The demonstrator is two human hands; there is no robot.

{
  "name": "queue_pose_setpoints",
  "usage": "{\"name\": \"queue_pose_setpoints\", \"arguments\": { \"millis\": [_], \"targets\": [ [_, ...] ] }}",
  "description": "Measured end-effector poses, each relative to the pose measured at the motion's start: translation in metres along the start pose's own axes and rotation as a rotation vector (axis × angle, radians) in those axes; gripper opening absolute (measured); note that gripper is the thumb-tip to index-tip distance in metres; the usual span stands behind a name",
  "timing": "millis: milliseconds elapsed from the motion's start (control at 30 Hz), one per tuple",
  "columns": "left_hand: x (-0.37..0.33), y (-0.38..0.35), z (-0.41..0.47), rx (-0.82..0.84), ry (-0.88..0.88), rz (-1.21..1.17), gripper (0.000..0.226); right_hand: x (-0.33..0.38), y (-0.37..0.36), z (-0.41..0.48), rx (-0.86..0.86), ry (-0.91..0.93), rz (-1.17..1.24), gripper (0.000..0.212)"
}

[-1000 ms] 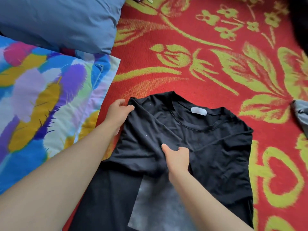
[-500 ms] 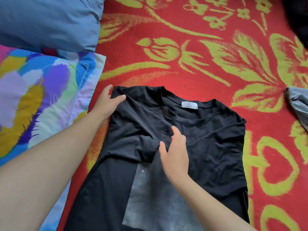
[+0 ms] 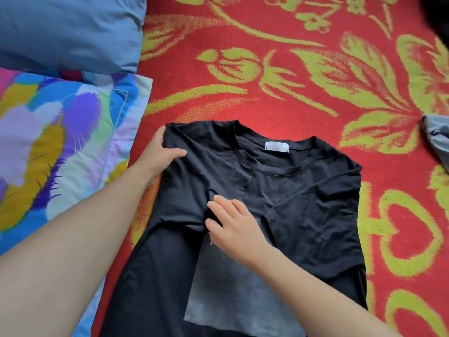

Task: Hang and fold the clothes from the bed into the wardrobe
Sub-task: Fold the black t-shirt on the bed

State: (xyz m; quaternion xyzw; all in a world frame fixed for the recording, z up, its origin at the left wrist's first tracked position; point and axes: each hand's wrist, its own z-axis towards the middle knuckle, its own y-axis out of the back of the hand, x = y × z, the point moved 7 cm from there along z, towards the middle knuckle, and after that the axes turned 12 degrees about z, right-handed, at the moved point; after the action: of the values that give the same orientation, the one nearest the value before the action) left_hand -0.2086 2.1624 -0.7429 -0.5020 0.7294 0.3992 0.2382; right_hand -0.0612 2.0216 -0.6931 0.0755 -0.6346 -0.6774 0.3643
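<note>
On the red blanket (image 3: 243, 98), my left hand (image 3: 159, 158) pinches the black shirt (image 3: 315, 203) so it cannot slide; my right hand (image 3: 234, 226) presses the fold flat, fingers (image 3: 224, 203) straight.

Red bedspread (image 3: 303, 100) patterned with yellow-green flowers. Over its upper left edge, a plain blue pillow (image 3: 68, 30). Along its left side, a multicoloured feather-print pillow (image 3: 60, 142).

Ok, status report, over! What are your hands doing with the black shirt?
Left grip pinches shirt at the shoulder. Right grip flat, pressing the folded sleeve. Shirt half folded on red blanket. Grey cloth off right, clear.
</note>
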Motion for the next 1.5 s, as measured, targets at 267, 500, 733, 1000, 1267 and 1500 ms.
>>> {"name": "queue_pose_setpoints", "arguments": {
  "millis": [267, 500, 733, 1000, 1267, 1500],
  "targets": [
    [-0.003, -0.005, 0.01, -0.016, 0.084, -0.018, 0.074, 0.003, -0.013, -0.034, 0.299, 0.067, 0.014, 0.047],
    [-0.003, -0.002, 0.013, -0.061, 0.097, 0.061, 0.011, -0.124, 0.069, -0.025, 0.118, -0.307, -0.153, 0.039],
    [-0.012, 0.0, 0.021, -0.126, 0.156, 0.001, 0.025, -0.006, 0.02, -0.038, 0.226, 0.34, -0.074, 0.026],
    [-0.001, 0.004, 0.032, -0.103, 0.246, -0.023, 0.023, -0.038, -0.002, -0.026, 0.301, 0.158, 0.041, 0.054],
    [-0.009, -0.006, 0.03, -0.06, 0.219, -0.044, 0.02, -0.258, 0.103, -0.058, 0.207, -1.123, -0.016, 0.076],
    [-0.004, -0.001, 0.03, -0.045, 0.237, -0.033, 0.014, -0.27, 0.112, -0.071, 0.266, -1.117, -0.199, 0.036]
  ]
}}
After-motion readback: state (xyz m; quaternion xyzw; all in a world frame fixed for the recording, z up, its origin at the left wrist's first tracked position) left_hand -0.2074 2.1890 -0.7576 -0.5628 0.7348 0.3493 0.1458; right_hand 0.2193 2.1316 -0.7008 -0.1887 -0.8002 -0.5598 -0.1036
